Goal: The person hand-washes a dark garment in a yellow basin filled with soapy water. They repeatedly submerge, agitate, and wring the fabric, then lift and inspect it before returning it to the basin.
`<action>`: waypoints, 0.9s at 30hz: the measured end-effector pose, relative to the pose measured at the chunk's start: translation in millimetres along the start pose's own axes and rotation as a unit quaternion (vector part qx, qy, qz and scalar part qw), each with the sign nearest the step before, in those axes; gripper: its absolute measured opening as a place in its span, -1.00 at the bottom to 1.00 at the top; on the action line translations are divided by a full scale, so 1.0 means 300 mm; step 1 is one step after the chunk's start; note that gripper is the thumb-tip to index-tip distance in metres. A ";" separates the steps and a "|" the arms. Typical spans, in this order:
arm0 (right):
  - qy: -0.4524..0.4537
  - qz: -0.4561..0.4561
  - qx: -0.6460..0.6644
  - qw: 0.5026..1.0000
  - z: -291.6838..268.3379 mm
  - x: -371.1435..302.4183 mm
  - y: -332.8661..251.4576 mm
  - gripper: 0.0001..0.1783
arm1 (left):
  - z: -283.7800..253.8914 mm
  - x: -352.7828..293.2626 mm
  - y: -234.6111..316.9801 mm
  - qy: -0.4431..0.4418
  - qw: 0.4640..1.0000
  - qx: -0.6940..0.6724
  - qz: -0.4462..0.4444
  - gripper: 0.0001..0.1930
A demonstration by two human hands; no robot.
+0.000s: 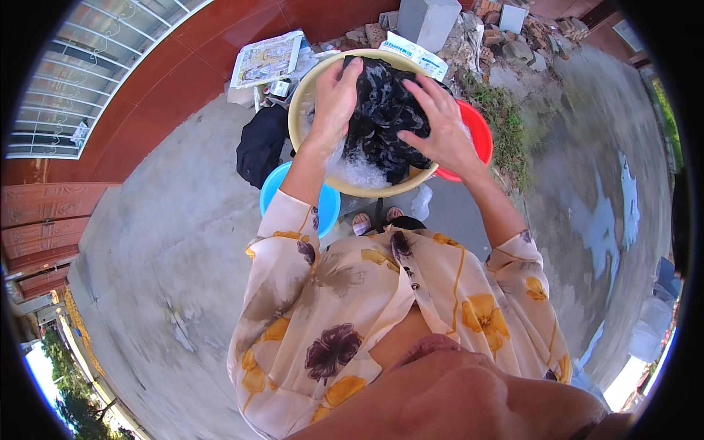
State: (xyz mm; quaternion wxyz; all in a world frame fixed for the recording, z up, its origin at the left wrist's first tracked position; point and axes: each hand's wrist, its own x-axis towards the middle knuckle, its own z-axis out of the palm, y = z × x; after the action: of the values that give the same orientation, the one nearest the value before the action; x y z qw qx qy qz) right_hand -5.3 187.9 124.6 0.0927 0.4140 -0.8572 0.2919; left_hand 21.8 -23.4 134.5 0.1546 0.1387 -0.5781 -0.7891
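Note:
A wet black patterned cloth [381, 110] lies bunched in a cream-coloured basin [296, 110], with soapy suds [359, 170] along its near side. At the cloth's left edge, my left hand [337, 99] is closed, its fingers pinching the fabric near the far rim. My right hand [440, 128] rests over the cloth's right side, thumb and fingers spread apart and touching it. The fingertips of my left hand are partly hidden by the hand itself.
A blue basin [330, 213] stands near left and a red basin [477, 139] to the right, both partly covered. A dark cloth bundle [262, 147] sits left of the cream basin. Bricks and rubble [513, 48] lie beyond, beside a red wall [198, 55].

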 end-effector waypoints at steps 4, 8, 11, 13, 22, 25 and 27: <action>0.009 -0.003 0.037 0.999 0.172 0.070 0.132 -0.60 | -0.028 0.029 -0.058 -0.054 0.998 0.016 -0.009 -0.72; 0.103 0.228 0.415 0.875 0.090 0.120 0.257 -0.77 | -0.119 -0.017 -0.174 -0.075 0.982 0.162 0.066 -0.62; 0.154 0.290 0.548 0.769 -0.026 0.201 0.272 -0.71 | -0.223 -0.079 -0.363 -0.104 0.925 0.351 0.102 -0.64; 0.191 0.306 0.562 0.744 -0.080 0.233 0.278 -0.63 | -0.215 -0.073 -0.364 -0.133 0.929 0.341 -0.052 -0.72; 0.037 0.231 0.421 0.876 -0.257 0.287 0.311 -0.58 | -0.101 -0.067 -0.141 0.022 0.998 0.036 0.051 -0.64; 0.084 0.156 0.465 0.867 -0.312 0.300 0.270 -0.62 | -0.050 -0.026 -0.066 -0.023 0.992 -0.068 0.108 -0.65; 0.112 0.145 0.492 0.851 -0.331 0.303 0.298 -0.55 | -0.056 0.036 -0.024 -0.038 0.990 -0.061 0.123 -0.66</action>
State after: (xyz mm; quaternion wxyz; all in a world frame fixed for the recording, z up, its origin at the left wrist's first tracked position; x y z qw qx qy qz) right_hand -139.9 229.1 203.7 -0.0712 0.2410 -0.6354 0.7301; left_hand 18.0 -40.3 122.1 0.2368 0.0270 -0.5466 -0.8028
